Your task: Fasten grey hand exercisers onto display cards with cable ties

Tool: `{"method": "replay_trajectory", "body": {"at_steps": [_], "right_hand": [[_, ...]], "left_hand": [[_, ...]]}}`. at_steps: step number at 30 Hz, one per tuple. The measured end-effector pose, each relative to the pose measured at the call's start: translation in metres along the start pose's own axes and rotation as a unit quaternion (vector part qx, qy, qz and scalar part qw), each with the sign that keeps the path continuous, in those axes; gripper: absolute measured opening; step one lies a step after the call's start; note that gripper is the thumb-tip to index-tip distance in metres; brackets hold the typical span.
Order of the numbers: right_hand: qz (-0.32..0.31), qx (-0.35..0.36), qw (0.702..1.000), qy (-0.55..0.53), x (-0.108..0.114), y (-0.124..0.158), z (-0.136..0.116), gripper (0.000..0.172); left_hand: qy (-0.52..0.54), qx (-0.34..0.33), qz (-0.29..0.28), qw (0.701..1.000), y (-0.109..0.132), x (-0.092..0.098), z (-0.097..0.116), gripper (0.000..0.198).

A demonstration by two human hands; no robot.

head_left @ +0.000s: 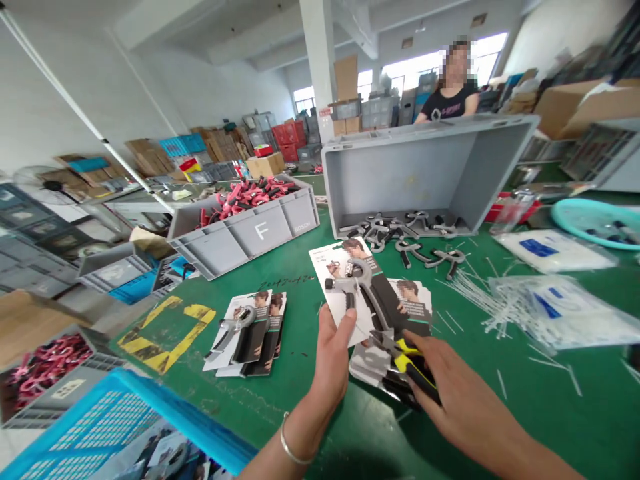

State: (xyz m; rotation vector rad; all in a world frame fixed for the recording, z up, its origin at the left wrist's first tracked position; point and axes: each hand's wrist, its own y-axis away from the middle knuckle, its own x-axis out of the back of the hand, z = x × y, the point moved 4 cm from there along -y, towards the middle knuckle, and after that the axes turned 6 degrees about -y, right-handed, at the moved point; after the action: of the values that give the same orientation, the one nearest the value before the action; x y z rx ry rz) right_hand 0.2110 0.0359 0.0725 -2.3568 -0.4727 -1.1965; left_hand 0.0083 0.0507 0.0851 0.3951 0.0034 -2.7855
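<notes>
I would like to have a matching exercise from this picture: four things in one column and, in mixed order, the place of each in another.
Things
1. yellow-and-black pliers
2. raised carded grip
3. pile of red grips
4. loose white strips

Places
A. in the gray bin marked F
B. in the left hand
C. on the green table, near the plastic bags
D. in the right hand

Pairs: 1-D, 2-B, 3-A, 4-C

Carded grips left of pliers; crate behind
</notes>
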Motion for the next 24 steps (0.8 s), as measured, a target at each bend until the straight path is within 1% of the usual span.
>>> {"method": "replay_trajectory", "body": {"at_steps": [6, 12, 17, 20, 22, 24], "right_hand": [[0.009, -0.006, 1.000, 0.008, -0.006, -0.007, -0.010, 0.056], [0.014, -0.020, 1.000, -0.011, -0.006, -0.007, -0.014, 0.055], [-0.016, -0.057, 0.997, -0.052, -0.011, -0.009, -0.005, 0.039], [-0.019, -0.058, 0.994, -0.089, -0.017, -0.009, -0.001, 0.035], [-0.032, -0.046, 0.990, -0.130, -0.018, -0.006, -0.005, 0.033], [-0.054, -0.043, 0.983, -0.169, -0.013, 0.001, -0.009, 0.032]], "left_hand": [[-0.014, 0.006, 0.011, 1.000, 0.010, -0.003, -0.004, 0.040], [-0.030, -0.011, 0.004, 0.999, 0.011, 0.000, -0.005, 0.035], [-0.041, 0.009, 0.005, 0.999, 0.014, 0.001, -0.009, 0.039], [-0.049, -0.003, 0.010, 0.999, 0.012, -0.001, -0.012, 0.040], [-0.057, -0.021, 0.019, 0.998, 0.004, 0.005, -0.011, 0.038], [-0.064, -0.026, 0.035, 0.997, -0.006, 0.018, -0.005, 0.036]]}}
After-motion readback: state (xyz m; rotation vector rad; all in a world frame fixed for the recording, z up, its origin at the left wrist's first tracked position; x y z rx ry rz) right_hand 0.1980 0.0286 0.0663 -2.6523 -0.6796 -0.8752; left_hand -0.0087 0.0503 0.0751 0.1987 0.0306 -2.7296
